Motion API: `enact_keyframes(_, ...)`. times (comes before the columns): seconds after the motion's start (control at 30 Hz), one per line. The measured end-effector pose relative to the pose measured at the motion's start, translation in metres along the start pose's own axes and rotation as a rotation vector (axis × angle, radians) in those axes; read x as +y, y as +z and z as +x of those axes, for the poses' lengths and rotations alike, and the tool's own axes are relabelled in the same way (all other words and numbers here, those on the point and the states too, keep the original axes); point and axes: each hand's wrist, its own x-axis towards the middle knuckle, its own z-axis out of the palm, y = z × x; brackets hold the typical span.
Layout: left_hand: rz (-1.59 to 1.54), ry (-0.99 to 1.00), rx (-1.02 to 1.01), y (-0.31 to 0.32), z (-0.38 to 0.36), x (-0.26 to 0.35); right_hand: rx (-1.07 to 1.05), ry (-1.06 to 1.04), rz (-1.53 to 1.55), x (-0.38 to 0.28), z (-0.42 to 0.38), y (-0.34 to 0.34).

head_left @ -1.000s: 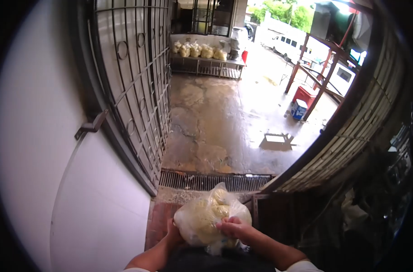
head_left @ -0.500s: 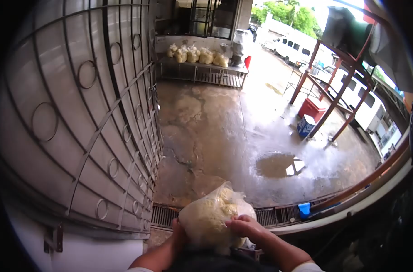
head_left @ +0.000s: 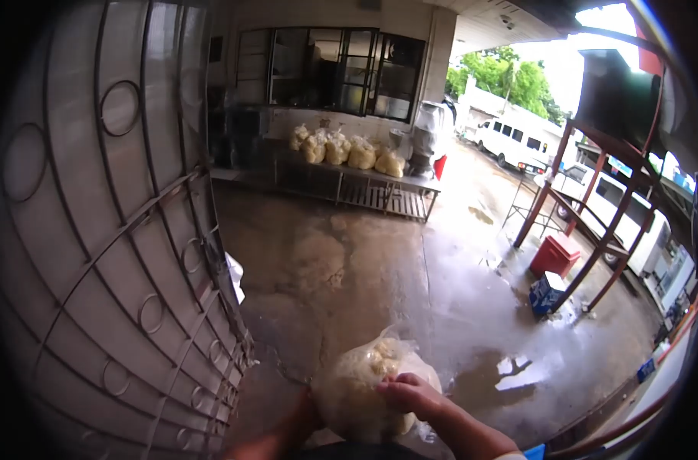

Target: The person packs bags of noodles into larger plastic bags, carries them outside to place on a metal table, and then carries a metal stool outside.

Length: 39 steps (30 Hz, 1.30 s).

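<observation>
A clear plastic bag (head_left: 353, 391) full of pale yellow stuff is held close to my body at the bottom centre. My right hand (head_left: 410, 392) is closed in a pinch on the bag's upper right side. Against the bag's left side rests my left hand (head_left: 311, 410), dim and partly hidden by the bag, with its fingers behind it. The bag's loose top stands up in front of my hands.
A metal-framed bench (head_left: 318, 170) by the far wall bears several similar bags (head_left: 362, 153). The barred gate (head_left: 126, 222) stands at the left. A red box (head_left: 556, 254) and a blue-white box (head_left: 547, 293) lie near the wooden stand (head_left: 617, 207). The floor (head_left: 326, 261) is wet.
The view has tilted up and moved forward past the floor drain, and the bench and its bags look nearer. Both hands still hold the bag.
</observation>
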Motion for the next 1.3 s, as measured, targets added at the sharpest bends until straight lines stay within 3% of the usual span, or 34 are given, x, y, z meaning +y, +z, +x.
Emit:
enact_keyframes(0.1, -0.014, 0.015, 0.072, -0.007, 0.1, 0.054, -0.037, -0.025, -0.11, -0.039, 0.112, -0.038)
enact_keyframes(0.13, -0.038, 0.019, 0.093, -0.009, 0.133, 0.076, -0.156, 0.034, -0.164, -0.045, 0.158, -0.064)
enact_keyframes(0.27, -0.092, 0.023, 0.113, -0.009, 0.269, 0.166, -0.063, 0.156, -0.227, -0.126, 0.277, -0.112)
enact_keyframes(0.33, -0.091, 0.032, 0.088, 0.004, 0.344, 0.225, -0.038, 0.106, -0.254, -0.171, 0.356, -0.146)
enact_keyframes(0.5, -0.067, -0.009, 0.071, 0.041, 0.502, 0.344, 0.08, 0.097, -0.009, -0.25, 0.491, -0.225)
enact_keyframes(0.67, -0.077, -0.001, 0.052, 0.075, 0.656, 0.454, -0.047, 0.076, 0.004, -0.35, 0.657, -0.297)
enact_keyframes(0.73, -0.091, 0.022, 0.046, 0.084, 0.71, 0.497, -0.01, 0.059, -0.142, -0.404, 0.713, -0.306)
enact_keyframes(0.97, -0.216, 0.086, 0.06, 0.082, 0.873, 0.653, -0.33, -0.038, -0.527, -0.541, 0.941, -0.334)
enact_keyframes(1.13, -0.247, 0.11, 0.08, 0.053, 0.977, 0.795, -0.32, -0.12, -0.586, -0.625, 1.102, -0.332)
enact_keyframes(1.2, -0.25, 0.119, 0.109, 0.043, 1.008, 0.851, -0.295, -0.015, -0.508, -0.661, 1.151, -0.331)
enact_keyframes(1.3, -0.234, 0.158, 0.158, 0.035, 1.053, 0.934, -0.358, -0.066, -0.483, -0.704, 1.237, -0.336)
